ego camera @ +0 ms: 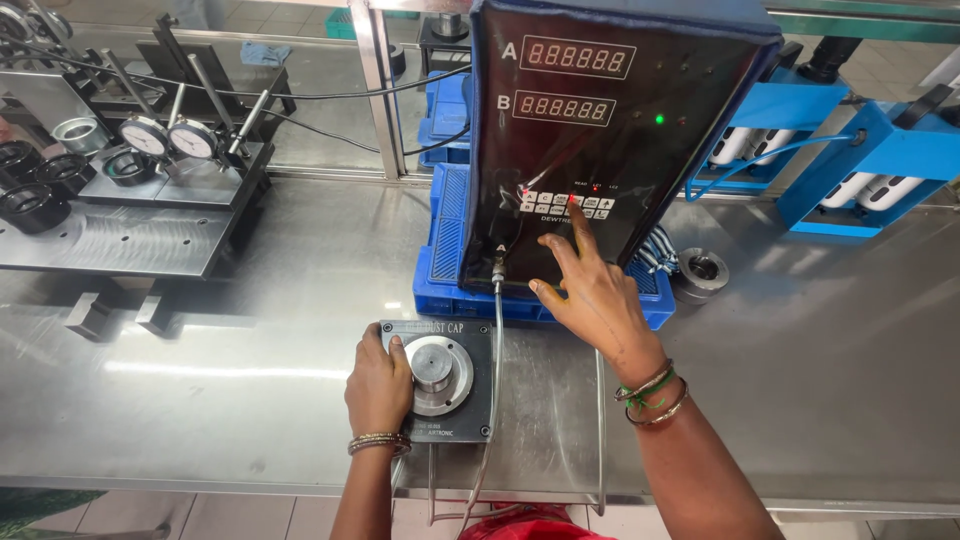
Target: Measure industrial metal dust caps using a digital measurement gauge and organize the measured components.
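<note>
My left hand (379, 382) rests on the left edge of a small dark gauge block (478, 392) with a round metal plug (433, 366) at its centre, fingers curled against the metal disc. My right hand (592, 290) reaches up to a tall black electronic display unit (640, 140) with two red digit readouts; the index fingertip touches a key on its white keypad (563, 205). A thin hose (495, 340) runs from the unit's lower socket down past the block.
A blue plastic crate (445, 250) sits under the display unit. A steel ring (701, 272) lies to its right. At far left stands a dark fixture with two dial gauges (168, 138) and black rings (35, 205). Blue fixtures (880, 150) are at the back right.
</note>
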